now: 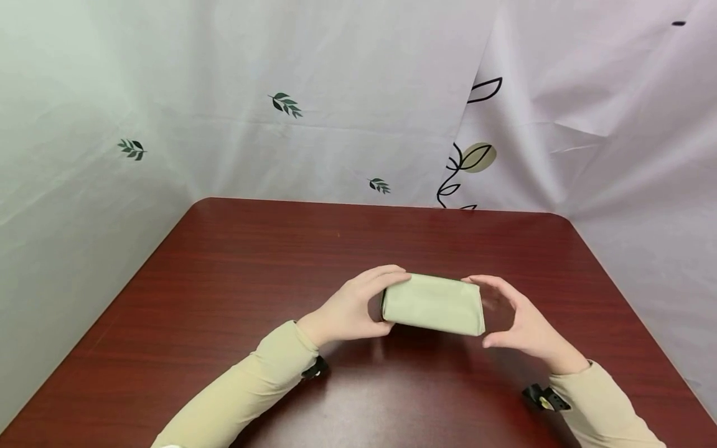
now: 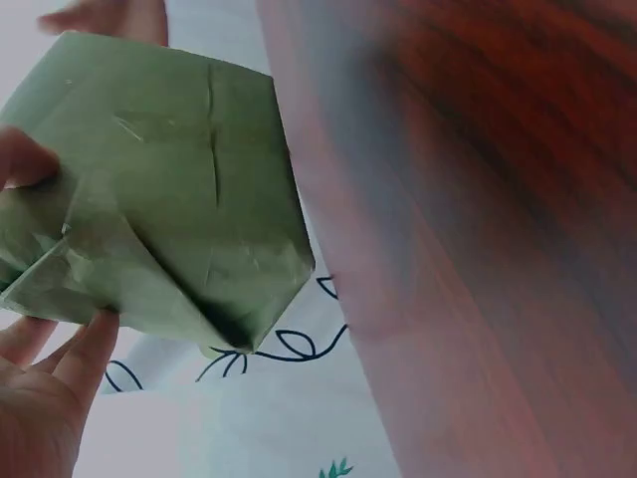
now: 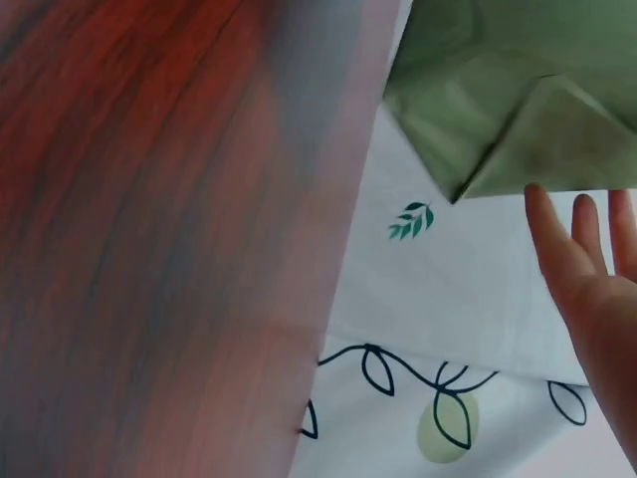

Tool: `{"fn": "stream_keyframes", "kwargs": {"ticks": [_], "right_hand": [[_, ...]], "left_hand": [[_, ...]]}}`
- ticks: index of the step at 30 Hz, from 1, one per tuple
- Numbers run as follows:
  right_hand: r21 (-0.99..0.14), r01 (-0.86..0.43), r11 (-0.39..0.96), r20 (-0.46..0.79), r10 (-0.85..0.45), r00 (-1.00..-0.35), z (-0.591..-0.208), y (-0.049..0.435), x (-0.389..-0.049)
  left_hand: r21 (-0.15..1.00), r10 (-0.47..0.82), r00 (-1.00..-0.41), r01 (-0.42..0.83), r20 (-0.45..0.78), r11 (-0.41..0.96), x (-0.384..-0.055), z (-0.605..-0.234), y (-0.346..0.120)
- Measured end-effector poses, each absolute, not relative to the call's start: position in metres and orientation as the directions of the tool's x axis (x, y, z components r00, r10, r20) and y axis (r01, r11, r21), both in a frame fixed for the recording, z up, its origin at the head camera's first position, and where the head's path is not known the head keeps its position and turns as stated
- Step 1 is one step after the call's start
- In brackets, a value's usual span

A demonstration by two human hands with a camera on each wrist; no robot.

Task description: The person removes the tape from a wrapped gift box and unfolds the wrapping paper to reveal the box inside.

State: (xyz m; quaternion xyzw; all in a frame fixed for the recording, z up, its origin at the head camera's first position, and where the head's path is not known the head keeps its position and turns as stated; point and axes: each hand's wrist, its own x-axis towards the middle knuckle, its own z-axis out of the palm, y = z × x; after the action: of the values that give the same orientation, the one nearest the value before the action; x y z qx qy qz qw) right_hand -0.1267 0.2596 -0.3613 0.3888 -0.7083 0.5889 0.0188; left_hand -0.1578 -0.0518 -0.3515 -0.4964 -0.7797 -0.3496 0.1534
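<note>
A box-shaped package [image 1: 434, 303] wrapped in pale green paper is held slightly above the table, tilted a little down to the right. My left hand [image 1: 358, 305] grips its left end, fingers over the top and thumb at the lower edge. In the left wrist view, folded and creased paper shows on the end of the package [image 2: 149, 179]. At the other end, my right hand [image 1: 526, 323] has its fingertips against the far top corner, while the thumb stands apart from the package. Fingertips [image 3: 537, 204] touch the edge of the folded end in the right wrist view.
The package is over a dark red wooden table [image 1: 252, 249] with rounded far corners. White cloth [image 1: 336, 149] printed with leaves hangs behind the table and along both sides. A dark strap shows at each wrist.
</note>
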Motion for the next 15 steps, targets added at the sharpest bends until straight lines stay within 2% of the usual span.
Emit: {"fn": "stream_keyframes", "kwargs": {"ticks": [4,7,11,15], "right_hand": [[-0.818,-0.536,0.208,0.405,-0.454,-0.794,-0.362,0.253,-0.122],[-0.814,-0.506,0.286,0.383,-0.392,-0.836,-0.362,0.248,-0.122],[-0.826,-0.474,0.306,0.378,-0.323,-0.868,-0.361,0.242,-0.123],[-0.858,-0.412,0.306,0.337,-0.27,-0.902,-0.358,0.238,-0.126]], "left_hand": [[0.586,0.634,-0.583,0.773,0.508,0.241,-0.158,-0.353,-0.052],[0.72,0.612,-0.673,0.654,0.414,0.232,-0.159,-0.354,-0.052],[0.863,0.57,-0.77,0.466,0.287,0.195,-0.161,-0.356,-0.053],[0.94,0.492,-0.848,0.305,0.197,0.15,-0.164,-0.356,-0.05]]}}
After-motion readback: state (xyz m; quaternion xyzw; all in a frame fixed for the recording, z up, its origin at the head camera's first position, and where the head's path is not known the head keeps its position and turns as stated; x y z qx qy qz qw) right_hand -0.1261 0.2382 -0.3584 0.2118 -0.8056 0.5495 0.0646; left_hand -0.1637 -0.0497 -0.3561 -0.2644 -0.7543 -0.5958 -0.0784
